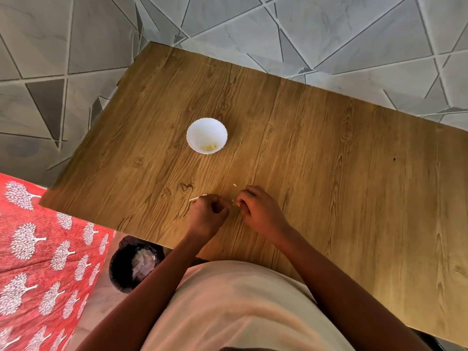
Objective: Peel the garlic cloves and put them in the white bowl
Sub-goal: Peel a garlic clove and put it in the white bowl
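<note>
1. Nearest the camera, at six o'clock, is the person's cream shirt [235, 307], with both bare forearms reaching forward over the near edge of the wooden table [342, 173].
2. At about eight o'clock, on the floor beside the table, stands a dark bin [134, 264] with a pale crumpled liner or paper inside; left of it, at nine o'clock, lies red cloth printed with white trees [43, 262].
3. The left hand [206, 212] has its fingers curled into a loose fist; a thin pale sliver [198, 198] sticks out at its ten o'clock side. Whether the fingers hold more than that I cannot tell.
4. The right hand [257, 207], just beside the left at its three o'clock, has its fingertips curled and pinching a small pale garlic clove [236, 203] between the two hands.
5. A pale scrap of skin [235, 184] lies on the table at twelve o'clock from the clove.
6. Farther out, at eleven o'clock from the hands and well apart from them, the white bowl [207, 127] stands upright with a few peeled cloves [209, 147] in its bottom.
7. Beyond the table, grey tiles [329, 29] with angular lines cover the floor.
</note>
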The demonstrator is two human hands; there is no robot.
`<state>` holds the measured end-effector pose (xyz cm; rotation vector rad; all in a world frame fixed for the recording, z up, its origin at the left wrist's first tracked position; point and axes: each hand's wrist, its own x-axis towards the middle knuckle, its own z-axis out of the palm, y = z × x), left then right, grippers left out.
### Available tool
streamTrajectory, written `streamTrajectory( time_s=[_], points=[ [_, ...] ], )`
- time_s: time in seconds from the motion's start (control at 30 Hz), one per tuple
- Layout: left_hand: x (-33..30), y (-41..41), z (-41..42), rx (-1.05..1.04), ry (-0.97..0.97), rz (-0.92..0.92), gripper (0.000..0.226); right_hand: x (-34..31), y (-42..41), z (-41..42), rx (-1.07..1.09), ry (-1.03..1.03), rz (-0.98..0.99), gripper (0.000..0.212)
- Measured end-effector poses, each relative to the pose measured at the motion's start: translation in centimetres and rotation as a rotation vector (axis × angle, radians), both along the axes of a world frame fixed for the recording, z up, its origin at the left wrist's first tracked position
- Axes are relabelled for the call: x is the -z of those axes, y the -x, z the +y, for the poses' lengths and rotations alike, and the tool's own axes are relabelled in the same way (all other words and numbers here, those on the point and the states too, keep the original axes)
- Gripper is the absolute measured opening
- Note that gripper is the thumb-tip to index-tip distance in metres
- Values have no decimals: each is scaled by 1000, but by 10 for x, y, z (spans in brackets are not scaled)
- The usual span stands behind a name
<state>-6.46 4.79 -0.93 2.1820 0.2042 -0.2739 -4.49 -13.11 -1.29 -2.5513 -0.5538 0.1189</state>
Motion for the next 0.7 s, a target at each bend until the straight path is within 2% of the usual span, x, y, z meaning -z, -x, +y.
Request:
streamTrajectory(
  time_s=[0.07, 0.2, 0.37, 0.5, 0.63, 0.7],
  points=[
    [1, 2, 0, 11, -28, -22, 22, 3, -1, -1, 11, 26, 54, 9],
    [-2, 5, -3, 5, -58, -129, 23, 2, -3, -1, 70, -85, 143, 9],
    [-4, 9, -4, 16, -76, -247, 21, 4, -10, 0, 98, -92, 115, 24],
    [-2, 10, -5, 34, -111, -295, 27, 5, -13, 8, -56, 44, 87, 43],
    [0, 10, -5, 44, -138, -298, 25, 2, -9, 1, -253, 219, 10, 29],
    [1, 10, -4, 44, -154, -303, 23, 5, -2, -6, -276, 196, -8, 25]
  ],
)
